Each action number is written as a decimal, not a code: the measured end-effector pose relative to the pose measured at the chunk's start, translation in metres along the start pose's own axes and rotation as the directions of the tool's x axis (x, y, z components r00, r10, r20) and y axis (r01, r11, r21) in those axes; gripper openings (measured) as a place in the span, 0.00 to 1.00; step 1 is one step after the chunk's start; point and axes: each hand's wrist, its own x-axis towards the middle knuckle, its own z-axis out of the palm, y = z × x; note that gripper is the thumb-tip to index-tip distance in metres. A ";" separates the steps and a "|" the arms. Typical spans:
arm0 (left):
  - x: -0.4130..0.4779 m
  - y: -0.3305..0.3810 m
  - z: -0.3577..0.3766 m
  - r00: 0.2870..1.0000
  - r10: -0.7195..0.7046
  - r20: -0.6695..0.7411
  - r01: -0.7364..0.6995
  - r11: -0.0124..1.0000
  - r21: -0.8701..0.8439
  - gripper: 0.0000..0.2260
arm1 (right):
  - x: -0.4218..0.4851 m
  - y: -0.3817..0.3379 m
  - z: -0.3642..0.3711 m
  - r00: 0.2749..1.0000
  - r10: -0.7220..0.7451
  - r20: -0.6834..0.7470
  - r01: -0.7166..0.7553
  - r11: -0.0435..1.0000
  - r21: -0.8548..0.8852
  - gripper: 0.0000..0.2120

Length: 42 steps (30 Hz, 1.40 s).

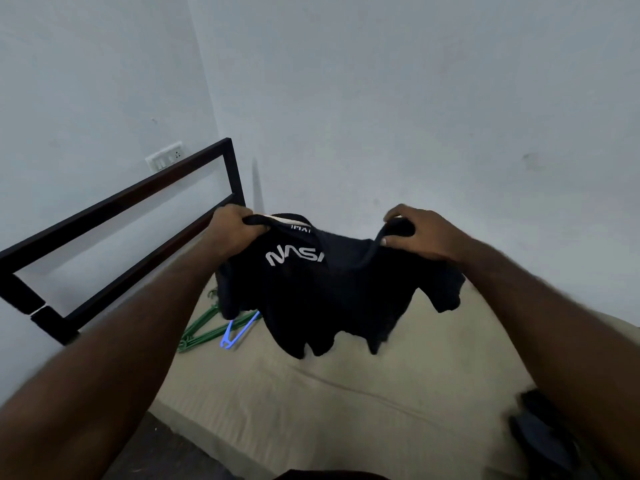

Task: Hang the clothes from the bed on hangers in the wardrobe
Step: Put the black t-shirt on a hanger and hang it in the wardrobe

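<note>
Left grip and right grip each clutch black T-shirt over bed

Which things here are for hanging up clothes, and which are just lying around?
For the job: black NASA shirt, gripped by the left hand and right hand; green hangers; blue hanger; bed.
Just there: dark frame; wall switches.

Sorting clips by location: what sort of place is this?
Most likely a bedroom: a beige mattress on a dark bed frame, plastic hangers lying on it, and a switchboard on the wall.
</note>
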 end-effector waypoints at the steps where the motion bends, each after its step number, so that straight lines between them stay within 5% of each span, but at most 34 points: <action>1: 0.002 0.002 -0.001 1.000 -0.004 0.001 0.004 1.000 -0.013 0.07 | 0.004 -0.001 0.001 0.998 -0.044 0.038 0.046 0.997 -0.068 0.08; 4: 0.004 0.006 -0.004 1.000 -0.003 -0.031 0.000 0.997 -0.081 0.07 | 0.018 -0.001 -0.011 0.993 -0.042 -0.108 0.029 0.993 -0.115 0.06; 8: -0.002 0.023 -0.019 0.979 0.010 -0.206 -0.101 0.892 -0.441 0.11 | 0.010 0.015 -0.041 0.928 0.133 -0.349 -0.129 0.991 0.033 0.15; 11: -0.008 0.054 -0.018 0.976 0.130 -0.176 -0.204 0.832 -0.517 0.11 | 0.014 -0.011 0.009 0.988 0.047 -0.145 -0.072 0.982 -0.176 0.37; 13: -0.011 0.066 -0.007 0.970 0.204 -0.136 -0.242 0.879 -0.410 0.12 | 0.019 -0.024 0.063 0.998 0.042 -0.050 -0.049 0.987 -0.154 0.25; 15: -0.012 0.055 -0.001 0.967 0.246 -0.067 -0.255 0.947 -0.195 0.13 | 0.021 -0.023 0.091 0.988 0.098 -0.117 -0.086 0.992 0.097 0.11; 19: -0.016 -0.011 -0.005 0.963 0.078 0.259 -0.149 0.951 0.271 0.16 | 0.017 0.002 0.075 0.968 0.242 -0.064 -0.211 0.928 0.306 0.15; 24: -0.032 -0.048 0.009 0.908 -0.126 0.400 -0.030 0.932 0.362 0.15 | 0.025 0.000 0.050 0.979 0.195 -0.063 -0.176 0.956 0.237 0.18; 29: -0.020 -0.060 -0.007 0.996 -0.083 0.017 0.080 0.991 0.109 0.05 | 0.036 0.001 0.025 0.952 0.217 -0.216 -0.171 0.962 0.213 0.23; 34: -0.011 -0.045 -0.012 0.990 0.039 -0.137 -0.028 0.997 0.075 0.14 | 0.035 0.001 0.006 0.918 0.187 -0.349 -0.148 0.980 0.135 0.19; 39: -0.004 -0.021 -0.014 0.987 0.143 -0.069 -0.139 0.988 0.062 0.15 | 0.034 0.003 -0.009 0.925 0.188 -0.329 -0.166 0.981 0.095 0.15; 42: -0.006 -0.014 -0.016 0.963 0.222 -0.150 -0.218 0.975 0.044 0.13 | 0.027 0.005 -0.023 0.919 0.171 -0.356 -0.150 0.985 0.085 0.16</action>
